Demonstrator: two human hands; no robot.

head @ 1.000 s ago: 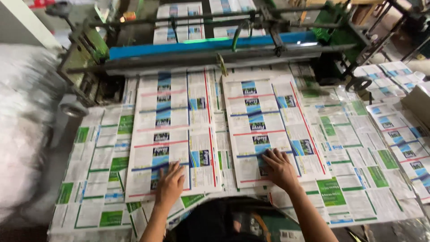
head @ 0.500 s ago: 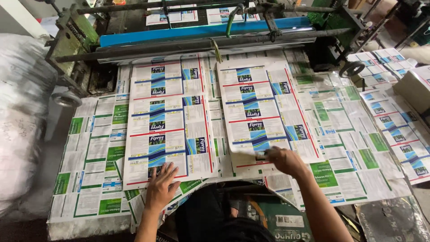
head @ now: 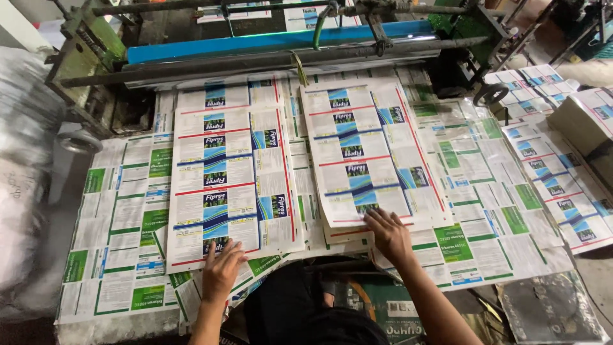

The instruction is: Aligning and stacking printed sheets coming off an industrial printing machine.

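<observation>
Two stacks of printed sheets with blue, red and white label panels lie side by side on a table under a machine. My left hand [head: 222, 269] rests flat, fingers spread, on the near edge of the left stack [head: 227, 172]. My right hand [head: 389, 235] presses its fingers on the near edge of the right stack [head: 367, 150], which is a thick pile with its lower sheets fanned out. Neither hand lifts a sheet.
Green-and-white printed sheets [head: 128, 223] cover the table around both stacks. A machine with a blue bar [head: 274, 39] and grey roller [head: 255, 62] runs across the far edge. More printed sheets [head: 562, 191] lie at the right. A plastic-wrapped bundle [head: 22, 179] sits left.
The view has shifted closer and lower over the table. My right hand slid down from the sheet's face to the right stack's near edge. My left hand stays on the left stack's near edge.
</observation>
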